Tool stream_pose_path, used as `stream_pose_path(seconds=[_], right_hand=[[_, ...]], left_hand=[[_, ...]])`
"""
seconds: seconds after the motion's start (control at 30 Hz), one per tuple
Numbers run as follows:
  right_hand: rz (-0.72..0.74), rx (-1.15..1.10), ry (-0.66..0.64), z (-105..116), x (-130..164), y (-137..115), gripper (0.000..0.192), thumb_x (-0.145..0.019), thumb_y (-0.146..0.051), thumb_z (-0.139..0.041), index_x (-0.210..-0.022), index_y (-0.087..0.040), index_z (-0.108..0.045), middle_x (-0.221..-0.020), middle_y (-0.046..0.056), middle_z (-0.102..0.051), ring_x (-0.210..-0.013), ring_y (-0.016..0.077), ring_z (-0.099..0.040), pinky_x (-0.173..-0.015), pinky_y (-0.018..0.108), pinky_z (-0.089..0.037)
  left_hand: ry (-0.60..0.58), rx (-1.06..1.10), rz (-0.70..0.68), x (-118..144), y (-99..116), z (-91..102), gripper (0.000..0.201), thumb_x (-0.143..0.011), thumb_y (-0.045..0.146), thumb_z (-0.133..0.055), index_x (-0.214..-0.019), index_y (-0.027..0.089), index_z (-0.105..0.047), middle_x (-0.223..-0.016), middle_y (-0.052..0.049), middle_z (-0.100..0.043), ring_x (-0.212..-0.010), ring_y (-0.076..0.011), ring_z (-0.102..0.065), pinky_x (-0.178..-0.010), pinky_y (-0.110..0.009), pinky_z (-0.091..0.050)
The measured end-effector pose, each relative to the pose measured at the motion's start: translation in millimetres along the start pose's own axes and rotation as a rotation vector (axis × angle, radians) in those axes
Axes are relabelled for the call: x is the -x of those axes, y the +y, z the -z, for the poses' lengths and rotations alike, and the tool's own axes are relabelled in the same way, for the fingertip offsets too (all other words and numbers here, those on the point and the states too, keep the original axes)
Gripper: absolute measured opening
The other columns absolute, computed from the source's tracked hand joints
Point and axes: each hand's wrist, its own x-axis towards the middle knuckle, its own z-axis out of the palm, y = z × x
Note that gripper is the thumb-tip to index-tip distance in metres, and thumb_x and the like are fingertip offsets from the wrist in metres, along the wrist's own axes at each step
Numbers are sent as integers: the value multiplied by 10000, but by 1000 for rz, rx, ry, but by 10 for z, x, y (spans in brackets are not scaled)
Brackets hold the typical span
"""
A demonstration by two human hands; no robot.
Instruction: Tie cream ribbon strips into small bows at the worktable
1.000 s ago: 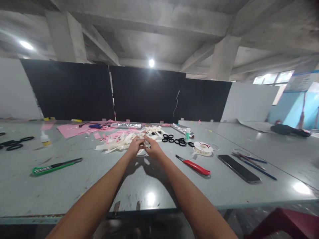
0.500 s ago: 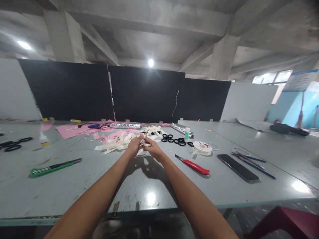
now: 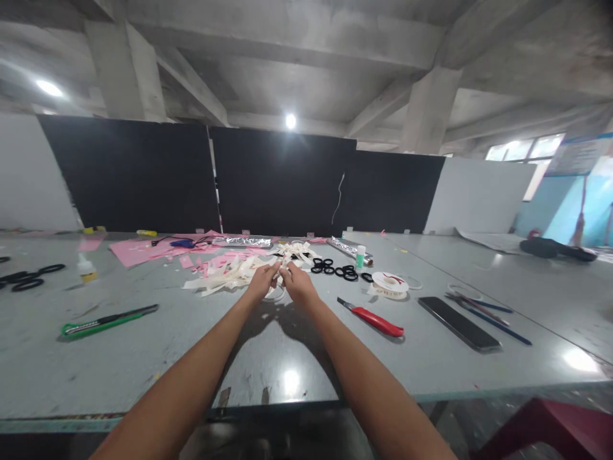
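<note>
Both my arms reach forward over the grey table (image 3: 143, 358). My left hand (image 3: 262, 281) and my right hand (image 3: 297, 282) meet at the middle, fingertips pinched together on a small piece of cream ribbon (image 3: 281, 271). A white ring of ribbon or tape (image 3: 276, 294) lies on the table just under the hands. A heap of cream ribbon strips (image 3: 225, 275) spreads to the left of my left hand. Just beyond the right hand lie several black rings (image 3: 335, 268).
A red utility knife (image 3: 376, 318), a ribbon spool (image 3: 390, 284), a dark phone (image 3: 458, 323) and pens (image 3: 488, 310) lie right. On the left are a green utility knife (image 3: 108, 318), a glue bottle (image 3: 86, 268) and pink paper (image 3: 143, 249). A red stool (image 3: 550, 428) stands at the near right.
My hands have stayed at the same spot, fingers shifting on the ribbon piece and lifting it slightly. The view has barely moved.
</note>
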Motion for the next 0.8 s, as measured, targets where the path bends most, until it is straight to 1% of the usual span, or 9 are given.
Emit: stream_pose_path(seconds=[0.1,0.17,0.23,0.3,0.37,0.43,0.53,0.7,0.8], right_hand=[[-12,-155,44,5,-23,19,218,-892,-242,-394,-997,-190,-577,-629,-6,-591,-636,155,-564,-652,255,-395],[-24,-316,51,9,-41,26,240,-861,-204,-399,-1020,-189,-577,-568,-35,-553,-549,129,-543,-602,233,-403],[-48,-451,51,7,-57,23,270,-824,-191,-410,-1045,-189,-566,-529,-59,-527,-480,111,-514,-541,213,-398],[-72,-527,57,1,-72,13,269,-775,-189,-440,-1016,-185,-557,-493,-76,-510,-439,103,-493,-490,198,-381],[-99,-594,73,-1,-83,-3,232,-728,-192,-460,-940,-181,-551,-461,-85,-497,-414,99,-477,-455,189,-363],[-124,-675,100,7,-88,-19,167,-704,-211,-466,-847,-178,-547,-441,-79,-495,-408,99,-469,-439,190,-359],[-156,-795,106,37,-82,-34,139,-710,-259,-475,-774,-172,-561,-439,-58,-512,-406,97,-455,-435,200,-363],[-174,-862,47,64,-61,-40,223,-699,-317,-542,-844,-158,-604,-444,-60,-513,-387,91,-440,-411,201,-334],[-184,-903,50,74,-74,-49,212,-692,-326,-570,-819,-158,-599,-447,-65,-495,-389,85,-430,-418,203,-337]], left_hand=[[-27,15,23,-33,-34,21,397,-704,504,-628,-540,156,-526,-448,1,-466,-450,-110,-417,-502,-245,-316],[-67,44,32,-40,-38,29,369,-650,471,-683,-550,152,-528,-467,0,-483,-465,-110,-435,-516,-246,-330],[-104,87,32,-31,-15,28,355,-628,453,-712,-587,141,-549,-489,6,-488,-478,-104,-443,-525,-242,-337],[-135,151,41,-7,33,21,344,-628,433,-729,-718,124,-607,-524,20,-490,-498,-99,-450,-534,-236,-345],[-167,217,57,21,92,11,423,-628,399,-741,-922,115,-632,-564,32,-497,-517,-93,-455,-543,-229,-353],[-211,264,65,47,142,4,549,-631,356,-744,-1101,117,-592,-613,27,-527,-535,-89,-462,-547,-222,-355],[-272,295,65,72,173,2,655,-652,303,-717,-1249,130,-511,-676,7,-573,-556,-88,-480,-547,-212,-355],[-310,354,73,95,156,7,722,-676,218,-657,-1349,158,-404,-691,-2,-599,-608,-119,-552,-588,-229,-394],[-339,473,106,101,174,-4,713,-678,175,-633,-1351,177,-396,-750,-17,-610,-650,-130,-574,-615,-243,-413]])
